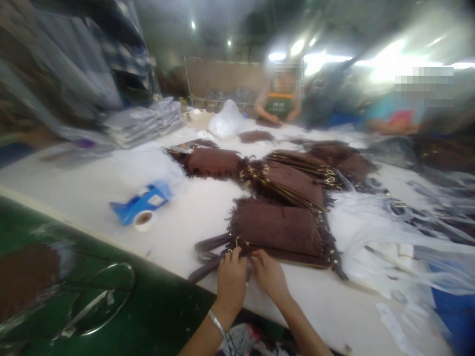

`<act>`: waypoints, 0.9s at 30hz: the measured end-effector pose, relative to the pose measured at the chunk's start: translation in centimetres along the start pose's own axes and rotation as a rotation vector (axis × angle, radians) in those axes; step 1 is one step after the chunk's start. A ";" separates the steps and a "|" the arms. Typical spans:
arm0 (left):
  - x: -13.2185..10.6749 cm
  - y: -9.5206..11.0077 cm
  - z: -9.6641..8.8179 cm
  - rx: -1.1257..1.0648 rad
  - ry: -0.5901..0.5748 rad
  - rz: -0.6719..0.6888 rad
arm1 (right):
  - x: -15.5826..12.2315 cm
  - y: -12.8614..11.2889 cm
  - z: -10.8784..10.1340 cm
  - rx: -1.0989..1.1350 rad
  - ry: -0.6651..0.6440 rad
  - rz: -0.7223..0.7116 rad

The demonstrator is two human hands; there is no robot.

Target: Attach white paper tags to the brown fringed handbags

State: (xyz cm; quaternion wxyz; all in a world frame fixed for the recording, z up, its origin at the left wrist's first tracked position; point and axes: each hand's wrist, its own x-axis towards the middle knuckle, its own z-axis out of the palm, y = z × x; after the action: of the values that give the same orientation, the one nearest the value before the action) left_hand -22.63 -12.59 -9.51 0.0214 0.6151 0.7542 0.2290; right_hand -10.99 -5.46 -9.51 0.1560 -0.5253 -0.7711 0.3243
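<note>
A brown fringed bag (278, 227) lies at the table's front edge, a gold zipper along its near side. From its left end a dark wrist strap (211, 242) loops out. My left hand (232, 277) is closed at that end, fingers curled over the strap near a gold ring. Close beside it, my right hand (270, 277) pinches with thumb and finger at the bag's near left corner. A small dark piece shows blurred between the hands; what the right fingertips hold is hidden.
Behind lie stacked brown bags (297, 180) with gold zippers. A blue packet (148, 200) and a tape roll (144, 220) are left, clear plastic bags (371, 237) right. Two people work across the white table (178, 237). A round-framed metal stool (111, 301) stands lower left.
</note>
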 end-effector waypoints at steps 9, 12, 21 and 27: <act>-0.5 -0.5 -2.7 -0.175 -0.022 0.118 | -0.6 -1.0 -1.4 0.764 -0.232 0.204; -2.3 -0.3 -4.6 -0.403 -0.117 0.047 | -1.8 -1.7 -0.9 0.920 -0.392 0.262; -7.4 -3.0 -3.9 -1.254 -0.181 -0.654 | -3.0 -2.1 0.0 1.025 -0.525 0.326; -9.8 -4.5 -2.8 -1.301 -0.152 -0.864 | -3.7 -2.1 0.4 1.025 -0.461 0.308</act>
State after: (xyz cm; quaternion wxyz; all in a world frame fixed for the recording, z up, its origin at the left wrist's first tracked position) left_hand -25.29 -23.32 -11.16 0.5160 0.1451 0.6374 0.5535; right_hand -11.29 -9.47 -8.04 0.1695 -0.4046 -0.4444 0.7811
